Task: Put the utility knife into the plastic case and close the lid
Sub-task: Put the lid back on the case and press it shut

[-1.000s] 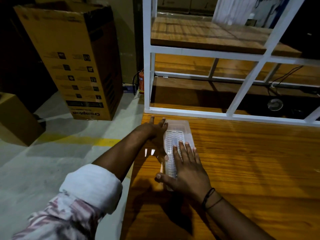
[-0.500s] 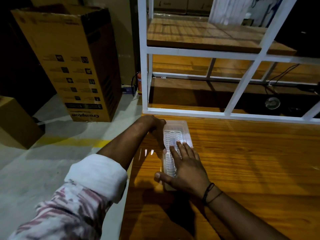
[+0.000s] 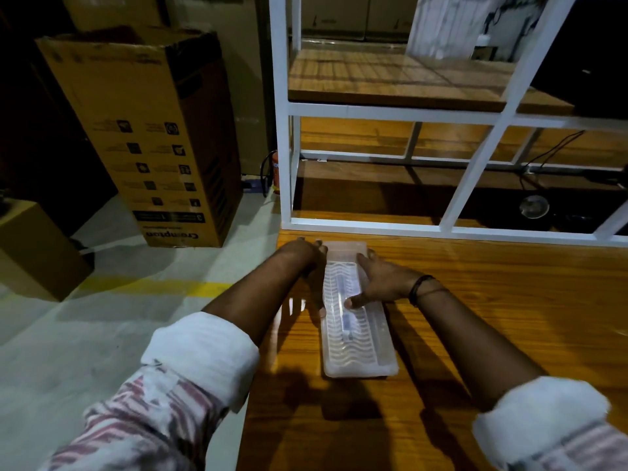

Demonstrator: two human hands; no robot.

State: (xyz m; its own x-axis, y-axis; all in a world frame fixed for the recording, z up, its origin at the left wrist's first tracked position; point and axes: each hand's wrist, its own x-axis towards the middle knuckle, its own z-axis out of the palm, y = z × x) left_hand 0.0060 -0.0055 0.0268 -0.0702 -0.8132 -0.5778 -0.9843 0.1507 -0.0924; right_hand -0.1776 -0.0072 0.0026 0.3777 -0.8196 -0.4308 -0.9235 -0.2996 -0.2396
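A clear plastic case (image 3: pixel 356 348) lies lengthwise on the wooden table (image 3: pixel 492 334), near its left edge, with its ribbed lid down. Through the lid a dim shape of the utility knife (image 3: pixel 346 322) shows inside. My left hand (image 3: pixel 307 258) grips the case's far left edge, thumb reaching down along the side. My right hand (image 3: pixel 377 282) clasps the far right edge, with its thumb pressed on top of the lid.
A white metal frame (image 3: pixel 475 164) with wooden shelves stands right behind the table's far edge. A tall cardboard box (image 3: pixel 146 137) and a smaller one (image 3: pixel 34 249) stand on the concrete floor to the left. A red extinguisher (image 3: pixel 274 171) sits by the frame's leg.
My right hand has come off the lid's top, where it lay flat, and moved to the case's right edge. My left hand has curled onto the left edge. The view has tilted down.
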